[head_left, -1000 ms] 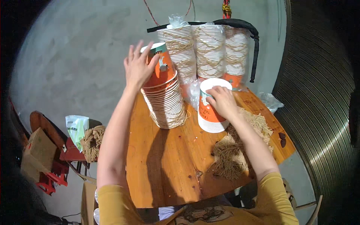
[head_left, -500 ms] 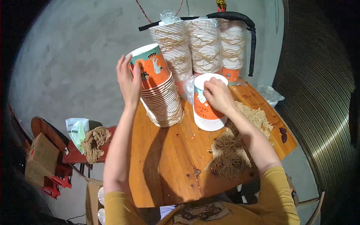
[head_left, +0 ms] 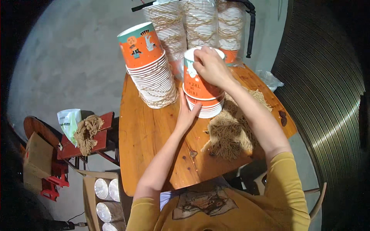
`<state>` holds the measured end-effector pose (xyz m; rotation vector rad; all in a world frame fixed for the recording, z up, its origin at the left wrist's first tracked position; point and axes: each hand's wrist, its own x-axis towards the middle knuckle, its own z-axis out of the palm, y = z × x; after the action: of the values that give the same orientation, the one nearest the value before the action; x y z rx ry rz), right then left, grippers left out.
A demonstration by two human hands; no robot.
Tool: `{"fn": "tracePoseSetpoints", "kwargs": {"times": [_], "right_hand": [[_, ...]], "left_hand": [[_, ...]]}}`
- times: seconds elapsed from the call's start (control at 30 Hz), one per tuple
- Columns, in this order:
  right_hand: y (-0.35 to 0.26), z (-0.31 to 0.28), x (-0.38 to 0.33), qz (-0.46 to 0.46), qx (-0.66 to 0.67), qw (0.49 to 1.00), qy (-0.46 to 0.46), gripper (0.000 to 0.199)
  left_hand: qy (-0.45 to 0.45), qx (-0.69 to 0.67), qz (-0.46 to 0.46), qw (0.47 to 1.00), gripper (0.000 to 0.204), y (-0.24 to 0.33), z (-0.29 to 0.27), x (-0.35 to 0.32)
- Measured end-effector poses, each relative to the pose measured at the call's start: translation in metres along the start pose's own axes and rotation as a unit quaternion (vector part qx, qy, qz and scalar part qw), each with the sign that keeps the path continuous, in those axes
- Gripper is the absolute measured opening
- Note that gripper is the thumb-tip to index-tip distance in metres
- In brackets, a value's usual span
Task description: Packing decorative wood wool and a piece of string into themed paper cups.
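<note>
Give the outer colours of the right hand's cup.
The cup is mainly orange, teal near its top; head view best.

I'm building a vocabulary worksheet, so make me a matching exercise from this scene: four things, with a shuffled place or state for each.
Things:
1. Short cup stack
2. Orange-topped corded cup stack
3. White-and-green bag
4. Black strap

Places or states:
A. On the red bench
B. Hanging beside the wrapped stacks
C. Right hand at its top rim, left hand at its lower side
D. Standing on the table, no hand on it

Pairs: 1-C, 2-D, 3-A, 4-B
</note>
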<state>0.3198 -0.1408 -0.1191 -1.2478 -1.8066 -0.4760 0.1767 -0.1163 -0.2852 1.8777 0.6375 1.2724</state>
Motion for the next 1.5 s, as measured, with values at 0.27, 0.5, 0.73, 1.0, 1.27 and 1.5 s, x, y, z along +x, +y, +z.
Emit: {"fn": "tracePoseSetpoints", "kwargs": {"times": [0.27,0.5,0.73,1.0,1.27,1.5], "right_hand": [[-0.041,-0.093,0.011,-0.009,0.106,0.98,0.17,0.017],[-0.091,-0.081,-0.083,0.135,0.317,0.92,0.185,0.009],[0.014,-0.082,-0.227,0.235,-0.207,0.949,-0.046,0.016],[0.006,-0.104,-0.22,0.228,-0.118,0.967,-0.002,0.016],[0.01,-0.103,-0.201,0.336,0.018,0.942,-0.006,0.016],[0.007,-0.093,-0.188,0.342,0.123,0.931,0.033,0.012]], "left_hand": [[0.131,-0.177,-0.059,0.974,0.054,0.079,-0.001,-0.01],[0.112,-0.246,0.078,0.96,0.038,0.174,-0.047,-0.041],[-0.109,0.433,0.104,0.888,0.035,0.184,-0.119,-0.099],[-0.144,0.486,0.039,0.861,0.046,0.161,-0.118,-0.124],[-0.047,0.473,0.085,0.876,0.044,0.165,-0.109,-0.131],[0.022,0.398,0.141,0.906,0.041,0.169,-0.093,-0.148]]}}
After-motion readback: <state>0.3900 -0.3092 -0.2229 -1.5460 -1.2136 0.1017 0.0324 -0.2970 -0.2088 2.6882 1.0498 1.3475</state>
